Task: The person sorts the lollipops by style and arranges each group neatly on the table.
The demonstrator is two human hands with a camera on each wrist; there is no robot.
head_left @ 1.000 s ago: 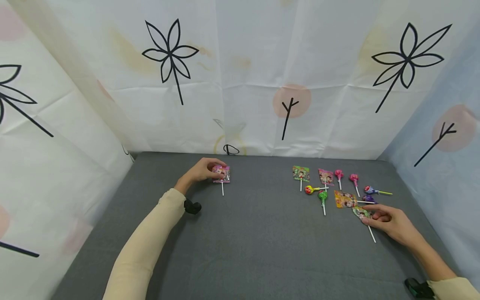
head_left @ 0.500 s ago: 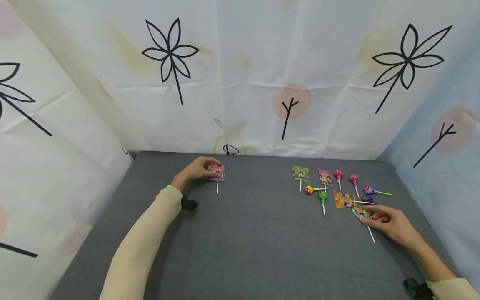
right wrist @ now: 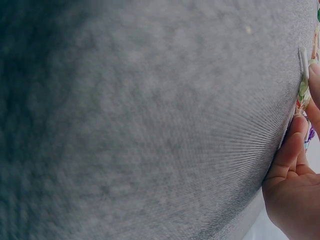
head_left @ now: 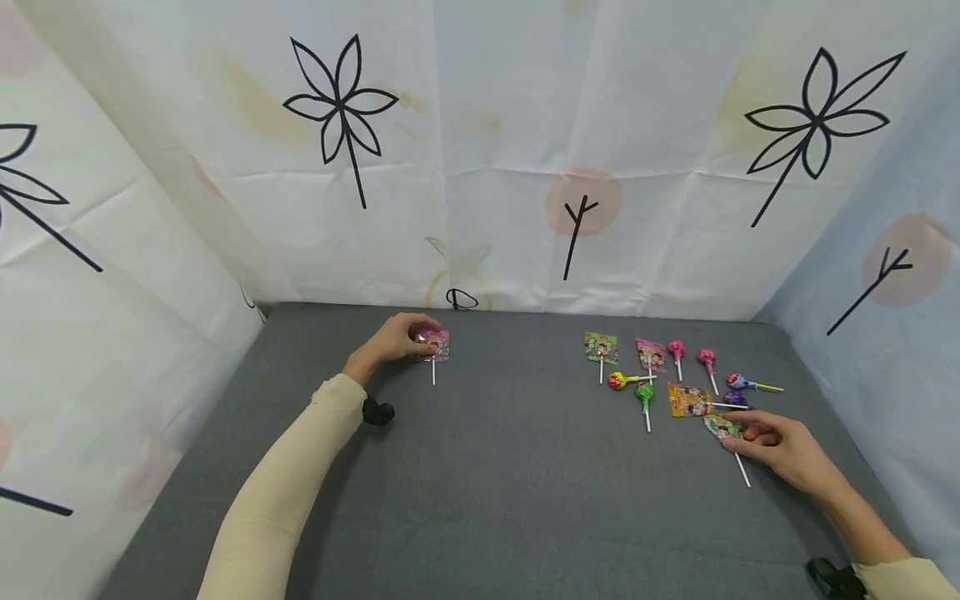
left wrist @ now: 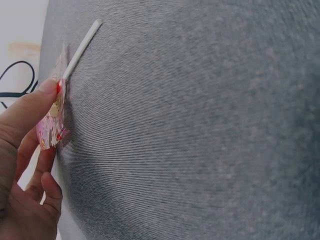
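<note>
We now pinch the pink lolly (head_left: 441, 342) in our L hand (head_left: 393, 337), a bit farther L of the orange lolly (head_left: 686, 400), i.e. more set apart; R hand (head_left: 789, 451) still pinches a green lolly (head_left: 717, 426) just nearside of orange.

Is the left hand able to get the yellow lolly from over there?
Probably, with a stretch. The left hand pinches a pink lolly, so it may have to let go first; past that, only grey cloth shows on the way to the yellow lolly.
</note>
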